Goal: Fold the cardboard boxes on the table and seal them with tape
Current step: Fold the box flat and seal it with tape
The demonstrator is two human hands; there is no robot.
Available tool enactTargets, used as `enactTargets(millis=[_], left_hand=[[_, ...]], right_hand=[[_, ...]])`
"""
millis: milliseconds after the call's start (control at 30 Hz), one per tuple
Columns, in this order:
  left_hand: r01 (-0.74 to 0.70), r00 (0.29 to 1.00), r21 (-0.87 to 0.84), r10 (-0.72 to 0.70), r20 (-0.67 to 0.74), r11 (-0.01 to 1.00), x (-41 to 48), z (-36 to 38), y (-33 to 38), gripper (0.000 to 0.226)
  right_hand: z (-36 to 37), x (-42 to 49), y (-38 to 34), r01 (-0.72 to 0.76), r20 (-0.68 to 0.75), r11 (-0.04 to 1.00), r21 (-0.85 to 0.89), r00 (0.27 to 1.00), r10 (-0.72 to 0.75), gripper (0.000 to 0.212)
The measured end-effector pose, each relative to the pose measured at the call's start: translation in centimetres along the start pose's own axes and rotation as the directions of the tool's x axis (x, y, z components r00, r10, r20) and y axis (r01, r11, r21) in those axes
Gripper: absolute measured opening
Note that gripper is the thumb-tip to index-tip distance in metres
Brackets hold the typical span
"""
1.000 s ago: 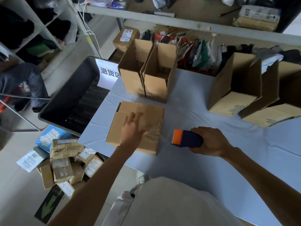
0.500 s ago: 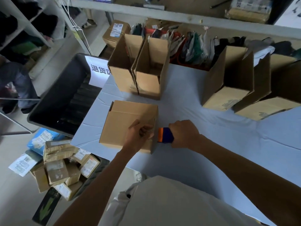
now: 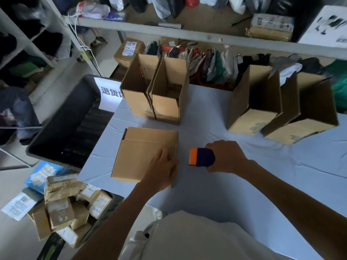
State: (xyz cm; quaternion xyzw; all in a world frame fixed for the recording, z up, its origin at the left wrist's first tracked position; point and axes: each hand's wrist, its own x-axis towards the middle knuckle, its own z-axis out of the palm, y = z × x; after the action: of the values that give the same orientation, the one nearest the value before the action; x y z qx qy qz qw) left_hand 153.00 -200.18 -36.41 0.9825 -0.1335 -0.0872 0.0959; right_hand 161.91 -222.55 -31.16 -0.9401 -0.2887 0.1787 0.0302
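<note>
Light: dim, cool, diffuse; brightest at 10 o'clock on white sign (image 3: 109, 94). Shadows: soft, beneath open boxes (image 3: 165, 106). Focus: mildly soft, smeared toward 9 o'clock. Edges: shelf (image 3: 187, 37) bowed, wide-angle.

Left hand (image 3: 161, 168) down on the closed box (image 3: 142, 152), fingers bent over its right edge, right hand (image 3: 228, 156) gripping the orange-and-purple tape dispenser (image 3: 201, 157) just beside it, pale table (image 3: 234, 188) underneath, four open boxes (image 3: 167, 94) upright behind, black bin (image 3: 62, 126) at left.
</note>
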Motion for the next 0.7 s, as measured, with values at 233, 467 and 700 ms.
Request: enactTargets(millis=[233, 467, 700], left_hand=[[0.389, 0.890, -0.606, -0.453, 0.052, 0.694, 1.3, -2.1, 2.6, 0.025], [0.295, 0.896, -0.954, -0.334, 0.292, -0.041, 2.1, -6.3, 4.2, 0.022], [0.132, 0.950, -0.979, -0.262, 0.169, -0.155, 1.3, -6.7, 3.3, 0.026]], right_hand=[[1.8, -2.3, 1.6, 0.053, -0.236, 0.950, 0.309, 0.971, 0.022, 0.040], [0.1, -3.4, -0.3, 0.233, -0.455, 0.849, 0.473, 0.890, 0.009, 0.061], [-1.8, -3.8, -1.1, 0.310, -0.494, 0.808, 0.501, 0.869, -0.027, 0.062]])
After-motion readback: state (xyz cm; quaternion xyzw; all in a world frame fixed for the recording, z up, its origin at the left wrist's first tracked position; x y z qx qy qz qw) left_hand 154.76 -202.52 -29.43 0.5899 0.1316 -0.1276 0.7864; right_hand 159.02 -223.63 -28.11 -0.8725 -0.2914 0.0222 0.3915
